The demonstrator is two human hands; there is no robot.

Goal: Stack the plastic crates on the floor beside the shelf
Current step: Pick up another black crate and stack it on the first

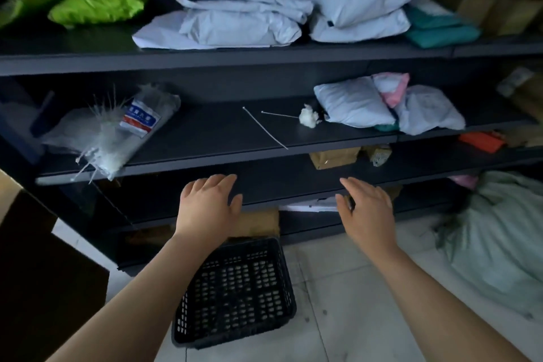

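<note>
Held left hand (207,206) and right hand (367,209) spread and empty, well apart, likely set to take opposite rims. Saw crate (235,288) on floor (352,288) below them, nearer the left, just before the shelf (220,132).

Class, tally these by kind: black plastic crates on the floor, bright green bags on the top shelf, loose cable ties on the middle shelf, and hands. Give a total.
Black crate: 1
Green bags: 2
Loose cable ties: 2
Hands: 2, left hand and right hand
Total: 7
</note>
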